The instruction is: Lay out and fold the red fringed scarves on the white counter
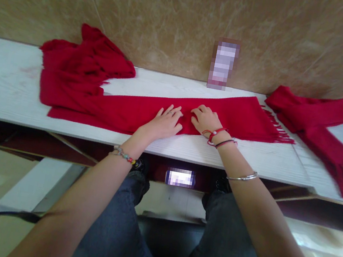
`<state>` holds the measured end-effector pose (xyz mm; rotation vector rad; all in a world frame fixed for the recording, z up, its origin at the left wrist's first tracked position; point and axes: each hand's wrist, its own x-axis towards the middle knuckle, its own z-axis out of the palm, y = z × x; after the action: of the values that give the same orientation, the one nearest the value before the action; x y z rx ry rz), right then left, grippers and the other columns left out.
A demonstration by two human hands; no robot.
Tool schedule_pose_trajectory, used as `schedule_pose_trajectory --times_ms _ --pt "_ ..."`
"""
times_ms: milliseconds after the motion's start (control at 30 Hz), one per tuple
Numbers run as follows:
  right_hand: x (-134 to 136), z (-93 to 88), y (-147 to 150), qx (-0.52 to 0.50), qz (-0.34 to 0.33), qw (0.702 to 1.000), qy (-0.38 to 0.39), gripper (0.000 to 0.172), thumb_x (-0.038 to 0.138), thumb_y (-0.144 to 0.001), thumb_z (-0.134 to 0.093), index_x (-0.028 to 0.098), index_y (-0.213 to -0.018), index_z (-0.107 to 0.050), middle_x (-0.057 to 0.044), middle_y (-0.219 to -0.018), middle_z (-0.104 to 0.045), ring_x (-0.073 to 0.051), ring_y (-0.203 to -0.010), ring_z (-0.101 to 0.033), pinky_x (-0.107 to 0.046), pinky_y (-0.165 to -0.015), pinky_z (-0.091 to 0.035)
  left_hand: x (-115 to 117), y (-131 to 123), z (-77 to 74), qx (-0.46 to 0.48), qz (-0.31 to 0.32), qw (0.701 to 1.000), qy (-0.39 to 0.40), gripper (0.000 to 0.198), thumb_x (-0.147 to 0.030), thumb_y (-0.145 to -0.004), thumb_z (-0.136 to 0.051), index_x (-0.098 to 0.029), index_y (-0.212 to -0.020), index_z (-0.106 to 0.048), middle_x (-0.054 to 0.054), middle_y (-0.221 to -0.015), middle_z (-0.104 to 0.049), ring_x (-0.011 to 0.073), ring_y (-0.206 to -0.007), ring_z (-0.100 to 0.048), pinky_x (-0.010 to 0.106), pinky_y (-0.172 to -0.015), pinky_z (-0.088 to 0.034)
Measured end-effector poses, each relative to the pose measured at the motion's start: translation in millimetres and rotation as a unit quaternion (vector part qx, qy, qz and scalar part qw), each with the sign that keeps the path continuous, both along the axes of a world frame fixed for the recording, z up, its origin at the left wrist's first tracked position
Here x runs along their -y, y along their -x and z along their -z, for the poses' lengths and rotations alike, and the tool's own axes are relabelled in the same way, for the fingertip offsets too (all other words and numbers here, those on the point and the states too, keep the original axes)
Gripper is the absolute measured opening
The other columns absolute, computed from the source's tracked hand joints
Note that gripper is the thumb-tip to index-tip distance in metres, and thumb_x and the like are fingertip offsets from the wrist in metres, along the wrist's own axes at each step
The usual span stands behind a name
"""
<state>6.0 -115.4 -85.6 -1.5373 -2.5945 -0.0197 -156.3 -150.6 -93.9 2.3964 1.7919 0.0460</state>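
Note:
A long red scarf (240,114) lies stretched across the white tabletop, its fringed end to the right and the rest bunched at the left. On its middle rests my left hand (166,124), fingers spread and palm down. Just right of it, my right hand (205,119) presses on the same cloth with its fingers slightly bent and apart. Neither hand grips the fabric. A second red scarf (313,113), also fringed, is loosely folded over itself at the right, close to the first one's fringe.
The white table (0,80) is narrow and meets a brown marbled wall (164,16) at its back. A blurred-out upright object (223,64) stands against that wall. My legs (227,244) are under the table's front edge, with a dark seat (167,243) between them.

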Motion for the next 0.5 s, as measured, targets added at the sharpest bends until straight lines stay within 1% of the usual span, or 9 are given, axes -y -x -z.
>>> schedule_pose_trajectory --times_ms 100,167,267,333,400,500 --pt "-1.3 1.4 0.8 0.003 0.002 1.0 0.005 0.043 0.028 -0.091 -0.034 0.019 -0.129 -0.051 -0.012 -0.133 -0.051 -0.027 -0.12 -0.045 -0.046 -0.094 -0.041 -2.3 -1.9 2.2 0.008 -0.008 1.0 -0.021 0.054 -0.025 -0.088 -0.025 -0.01 -0.14 -0.031 0.01 -0.151 -0.026 0.025 -0.14 -0.019 0.047 -0.113 -0.017" --pt "-2.6 3.2 0.7 0.005 0.003 1.0 0.017 0.045 0.029 -0.092 -0.032 0.019 -0.134 -0.046 -0.011 -0.14 -0.044 -0.026 -0.126 -0.04 -0.048 -0.098 -0.037 -2.2 -3.0 3.0 -0.002 -0.013 0.999 -0.035 0.054 -0.027 -0.089 -0.025 -0.013 -0.141 -0.031 0.008 -0.151 -0.026 0.0264 -0.14 -0.019 0.049 -0.112 -0.018" --pt "-4.1 6.5 0.0 0.01 0.009 0.999 0.05 0.049 0.031 -0.094 -0.028 0.02 -0.142 -0.035 -0.008 -0.15 -0.03 -0.025 -0.136 -0.027 -0.052 -0.105 -0.027 -1.7 -3.8 2.8 -0.025 -0.024 0.999 -0.018 0.056 -0.035 -0.092 -0.022 -0.02 -0.146 -0.023 0.006 -0.154 -0.016 0.0324 -0.141 -0.012 0.056 -0.111 -0.015" --pt "-4.4 8.3 -0.7 0.013 0.016 0.997 0.069 0.051 0.033 -0.095 -0.026 0.023 -0.144 -0.03 -0.006 -0.153 -0.024 -0.026 -0.139 -0.02 -0.056 -0.107 -0.022 -2.4 -3.6 1.6 -0.038 -0.042 0.998 0.006 0.058 -0.041 -0.092 -0.021 -0.023 -0.147 -0.018 0.006 -0.156 -0.009 0.0365 -0.141 -0.006 0.058 -0.11 -0.013" --pt "-4.2 9.6 -1.2 0.017 0.024 0.997 0.077 0.051 0.036 -0.095 -0.025 0.026 -0.145 -0.028 -0.004 -0.154 -0.021 -0.028 -0.14 -0.018 -0.058 -0.107 -0.019 -4.3 -2.9 -0.6 -0.043 -0.064 0.997 0.029 0.06 -0.046 -0.092 -0.021 -0.024 -0.148 -0.017 0.008 -0.156 -0.004 0.038 -0.14 -0.003 0.056 -0.111 -0.011" --pt "-3.9 9.9 -1.7 0.023 0.03 0.996 0.076 0.052 0.039 -0.095 -0.025 0.027 -0.146 -0.027 -0.003 -0.154 -0.02 -0.028 -0.14 -0.017 -0.058 -0.108 -0.019 -8.8 -1.5 -7.1 -0.044 -0.102 0.992 0.066 0.067 -0.055 -0.089 -0.024 -0.024 -0.148 -0.013 0.01 -0.156 0.001 0.0386 -0.14 0.001 0.055 -0.111 -0.009"
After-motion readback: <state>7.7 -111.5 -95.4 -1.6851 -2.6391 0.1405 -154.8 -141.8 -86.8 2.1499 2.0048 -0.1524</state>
